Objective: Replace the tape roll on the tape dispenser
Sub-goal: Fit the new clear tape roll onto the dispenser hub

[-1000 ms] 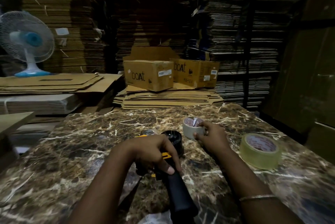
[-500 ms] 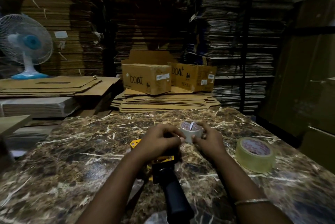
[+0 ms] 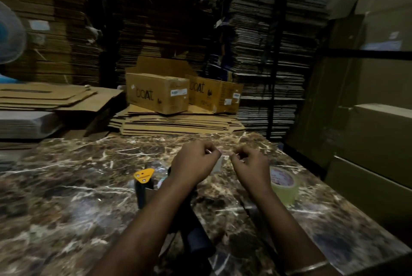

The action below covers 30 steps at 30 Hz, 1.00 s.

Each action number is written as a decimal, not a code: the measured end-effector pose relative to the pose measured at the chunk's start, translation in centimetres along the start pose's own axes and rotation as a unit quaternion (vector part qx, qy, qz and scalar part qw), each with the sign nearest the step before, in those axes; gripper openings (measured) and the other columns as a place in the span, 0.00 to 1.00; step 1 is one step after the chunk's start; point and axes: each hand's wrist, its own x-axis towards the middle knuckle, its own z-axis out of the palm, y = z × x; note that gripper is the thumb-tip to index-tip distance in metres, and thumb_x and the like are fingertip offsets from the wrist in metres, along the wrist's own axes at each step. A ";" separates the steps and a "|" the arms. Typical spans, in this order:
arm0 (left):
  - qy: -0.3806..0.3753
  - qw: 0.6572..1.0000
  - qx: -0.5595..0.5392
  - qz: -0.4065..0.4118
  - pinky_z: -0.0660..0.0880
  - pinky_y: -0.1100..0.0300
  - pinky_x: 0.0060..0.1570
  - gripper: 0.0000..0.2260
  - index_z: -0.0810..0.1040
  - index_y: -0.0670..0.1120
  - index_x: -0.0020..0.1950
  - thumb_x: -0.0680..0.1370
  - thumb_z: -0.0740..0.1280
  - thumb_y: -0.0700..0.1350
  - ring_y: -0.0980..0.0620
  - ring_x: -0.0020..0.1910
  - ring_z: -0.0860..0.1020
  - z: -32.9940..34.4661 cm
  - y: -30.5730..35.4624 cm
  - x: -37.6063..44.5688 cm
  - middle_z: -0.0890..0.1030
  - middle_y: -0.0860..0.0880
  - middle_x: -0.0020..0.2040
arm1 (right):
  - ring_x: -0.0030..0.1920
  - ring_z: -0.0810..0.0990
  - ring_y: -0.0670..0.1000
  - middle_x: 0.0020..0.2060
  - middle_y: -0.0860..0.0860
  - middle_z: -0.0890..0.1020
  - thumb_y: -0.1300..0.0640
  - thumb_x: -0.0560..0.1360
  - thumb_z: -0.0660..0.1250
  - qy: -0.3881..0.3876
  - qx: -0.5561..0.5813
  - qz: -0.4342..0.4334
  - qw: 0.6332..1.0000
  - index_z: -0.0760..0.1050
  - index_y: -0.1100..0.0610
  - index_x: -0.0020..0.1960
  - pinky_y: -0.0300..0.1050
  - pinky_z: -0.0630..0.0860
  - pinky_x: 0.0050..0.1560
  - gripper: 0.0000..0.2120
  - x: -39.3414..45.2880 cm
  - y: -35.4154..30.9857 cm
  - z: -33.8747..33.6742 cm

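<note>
A black tape dispenser (image 3: 142, 186) with a yellow plate lies on the marble table (image 3: 66, 197), its handle (image 3: 196, 237) pointing toward me under my left forearm. My left hand (image 3: 194, 164) and my right hand (image 3: 250, 164) are raised side by side above the table, fingers curled. Between them sits the small, nearly empty white tape roll (image 3: 219, 163), pinched from both sides and mostly hidden. A full clear tape roll (image 3: 284, 183) lies flat just right of my right wrist.
Two brown "boat" cartons (image 3: 157, 92) stand on flattened cardboard beyond the table's far edge. Tall cardboard stacks fill the back. A fan (image 3: 11, 32) is at the far left, large boxes (image 3: 367, 130) at the right.
My left hand left the dispenser and joined the right hand on the small roll. Both hands lifted the roll a little. The view shifted right.
</note>
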 end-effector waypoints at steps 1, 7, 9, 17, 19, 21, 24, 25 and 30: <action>0.000 1.000 0.008 0.000 0.78 0.56 0.40 0.10 0.82 0.55 0.41 0.74 0.65 0.59 0.51 0.41 0.80 0.4 0.3 0.1 0.82 0.53 0.40 | 0.40 0.81 0.49 0.37 0.46 0.83 0.49 0.74 0.71 0.010 -0.024 -0.004 1.000 0.82 0.52 0.44 0.46 0.79 0.41 0.07 -0.3 0.4 -1.0; -0.002 0.998 0.052 0.043 0.79 0.55 0.41 0.10 0.84 0.52 0.50 0.77 0.64 0.52 0.49 0.44 0.81 2.4 -0.2 -1.3 0.85 0.52 0.45 | 0.49 0.82 0.52 0.47 0.45 0.84 0.44 0.70 0.70 0.077 -0.197 0.013 0.977 0.82 0.48 0.51 0.44 0.73 0.45 0.12 -3.5 3.9 -5.0; 0.005 0.994 0.083 0.075 0.75 0.58 0.39 0.12 0.83 0.53 0.55 0.77 0.64 0.50 0.50 0.45 0.81 2.8 -0.3 -1.5 0.84 0.52 0.50 | 0.54 0.81 0.54 0.52 0.46 0.83 0.43 0.69 0.70 0.081 -0.244 0.020 0.966 0.83 0.48 0.54 0.49 0.75 0.52 0.16 -4.2 4.7 -5.1; 0.078 0.983 0.052 0.159 0.70 0.59 0.44 0.15 0.83 0.49 0.56 0.75 0.61 0.51 0.47 0.52 0.78 3.0 -1.0 -2.3 0.83 0.50 0.52 | 0.65 0.69 0.55 0.61 0.47 0.76 0.43 0.71 0.66 0.001 -0.345 0.089 0.934 0.82 0.46 0.58 0.55 0.68 0.60 0.18 -4.1 4.6 -5.0; 0.083 0.983 0.028 0.161 0.74 0.57 0.43 0.15 0.83 0.49 0.55 0.75 0.61 0.51 0.49 0.50 0.78 3.0 -1.1 -2.5 0.83 0.50 0.51 | 0.64 0.69 0.55 0.60 0.46 0.76 0.46 0.71 0.67 0.004 -0.319 0.089 0.944 0.82 0.46 0.58 0.54 0.70 0.60 0.17 -4.1 4.8 -5.0; 0.091 0.981 0.005 0.172 0.73 0.58 0.42 0.14 0.83 0.49 0.54 0.74 0.63 0.50 0.52 0.45 0.77 3.0 -0.9 -2.6 0.83 0.51 0.49 | 0.62 0.69 0.55 0.59 0.46 0.76 0.47 0.71 0.68 0.015 -0.287 0.075 0.955 0.82 0.47 0.59 0.52 0.73 0.58 0.17 -4.0 5.0 -5.1; 0.115 0.974 -0.054 0.189 0.68 0.69 0.41 0.14 0.84 0.49 0.56 0.72 0.68 0.50 0.62 0.43 0.75 2.7 -0.6 -2.8 0.82 0.56 0.47 | 0.60 0.69 0.53 0.57 0.47 0.77 0.48 0.73 0.72 0.056 -0.189 0.044 0.979 0.82 0.51 0.60 0.50 0.74 0.56 0.16 -4.1 5.0 -5.1; 0.128 0.970 -0.075 0.194 0.66 0.72 0.42 0.14 0.84 0.49 0.56 0.72 0.68 0.51 0.64 0.45 0.76 2.5 -0.6 -2.9 0.82 0.57 0.47 | 0.59 0.70 0.53 0.56 0.47 0.77 0.49 0.73 0.73 0.068 -0.142 0.036 0.987 0.82 0.53 0.59 0.51 0.74 0.56 0.16 -4.1 5.0 -5.0; 0.165 0.958 -0.158 0.172 0.69 0.76 0.40 0.11 0.85 0.49 0.52 0.73 0.69 0.51 0.65 0.47 0.78 2.0 -0.4 -3.0 0.83 0.58 0.46 | 0.47 0.81 0.53 0.47 0.53 0.80 0.59 0.76 0.72 0.084 0.185 0.028 0.979 0.81 0.59 0.49 0.39 0.78 0.38 0.04 -4.0 2.5 -5.3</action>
